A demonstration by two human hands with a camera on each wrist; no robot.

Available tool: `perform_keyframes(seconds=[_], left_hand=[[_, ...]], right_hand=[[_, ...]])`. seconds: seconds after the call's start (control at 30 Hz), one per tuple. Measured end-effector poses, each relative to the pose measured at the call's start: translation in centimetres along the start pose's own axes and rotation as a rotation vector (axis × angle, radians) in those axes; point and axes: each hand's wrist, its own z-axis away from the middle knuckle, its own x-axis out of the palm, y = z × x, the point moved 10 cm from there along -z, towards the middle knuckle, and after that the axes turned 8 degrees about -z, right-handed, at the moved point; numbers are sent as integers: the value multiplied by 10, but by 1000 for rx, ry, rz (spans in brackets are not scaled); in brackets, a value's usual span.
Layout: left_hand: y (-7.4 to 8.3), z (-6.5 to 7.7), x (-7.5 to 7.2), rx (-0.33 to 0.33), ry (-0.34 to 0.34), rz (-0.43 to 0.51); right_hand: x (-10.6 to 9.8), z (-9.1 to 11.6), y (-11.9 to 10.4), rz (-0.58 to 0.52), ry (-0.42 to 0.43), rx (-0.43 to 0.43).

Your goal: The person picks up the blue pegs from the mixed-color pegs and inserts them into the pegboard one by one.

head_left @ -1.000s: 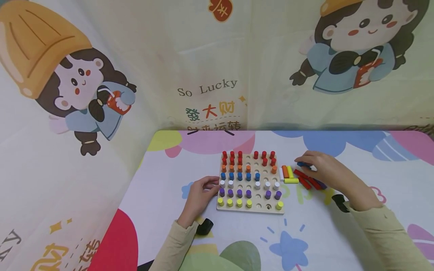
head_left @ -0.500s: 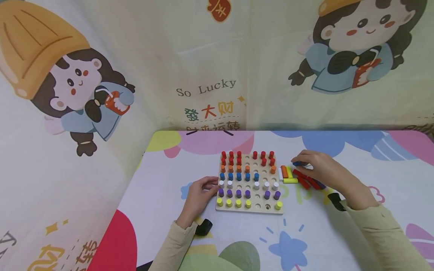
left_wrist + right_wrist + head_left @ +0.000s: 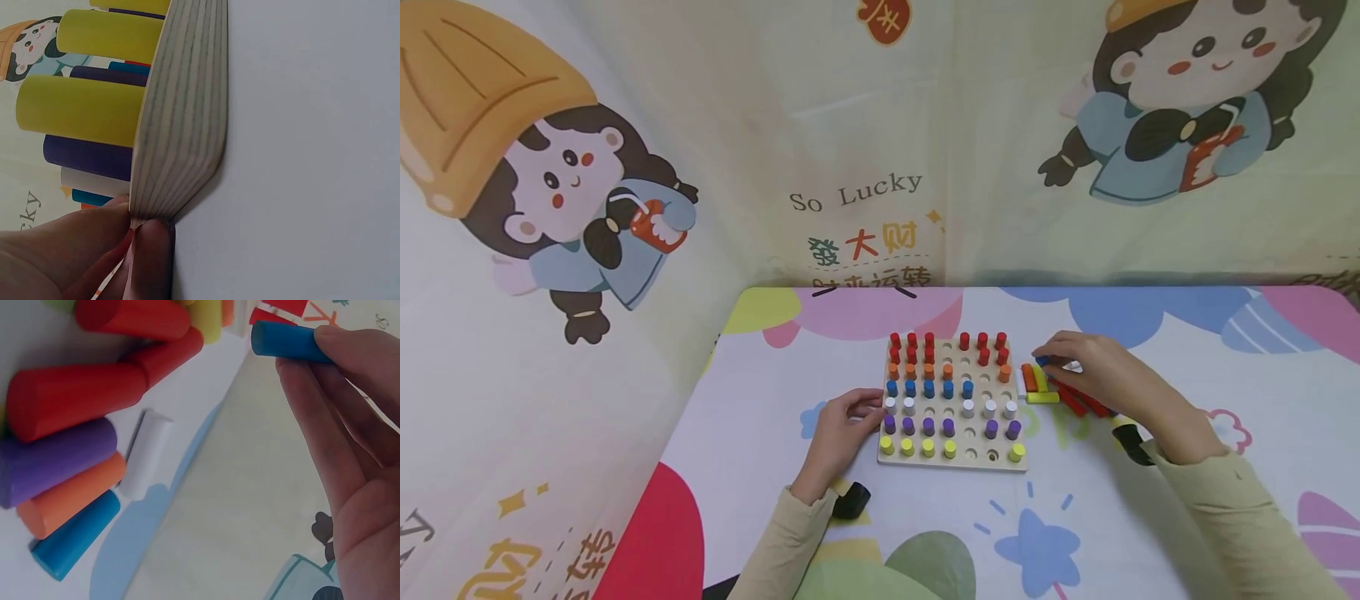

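Observation:
A wooden pegboard point(image 3: 953, 463) bears rows of red, orange, blue, white, purple and yellow pegs, with some bare holes among them. My left hand point(image 3: 841, 442) holds the board's left edge; in the left wrist view its thumb and fingers point(image 3: 69, 250) pinch that edge. Between the thumb and fingers of my right hand point(image 3: 1097, 375) is a blue peg point(image 3: 284, 341), held off the table to the right of the board. Loose red pegs point(image 3: 75, 397) lie below this hand, along with a purple peg point(image 3: 59, 462), an orange peg point(image 3: 72, 494) and another blue peg point(image 3: 76, 534).
Close to the board's right side lie a loose white peg point(image 3: 1021, 384), an orange peg point(image 3: 1029, 378) and yellow pegs point(image 3: 1042, 398). Another white peg point(image 3: 147, 456) sits apart in the right wrist view. A printed cloth covers the table point(image 3: 925, 533), and a printed curtain hangs behind.
My right hand has moved left toward the board with the blue peg, now above the loose yellow pegs. The left hand has stayed at the board's edge.

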Motion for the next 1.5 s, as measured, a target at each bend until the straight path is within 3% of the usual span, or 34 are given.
perform_keyframes(seconds=[0.67, 0.93, 1.03, 1.5], left_hand=[[-1, 0, 2, -18, -7, -3], [6, 0, -1, 46, 10, 13], [5, 0, -1, 42, 6, 23], [-1, -3, 0, 15, -1, 29]], right_hand=[[2, -10, -17, -77, -14, -26], [5, -13, -18, -98, -46, 23], [5, -13, -20, -112, -50, 26], [2, -17, -34, -153, -11, -53]])
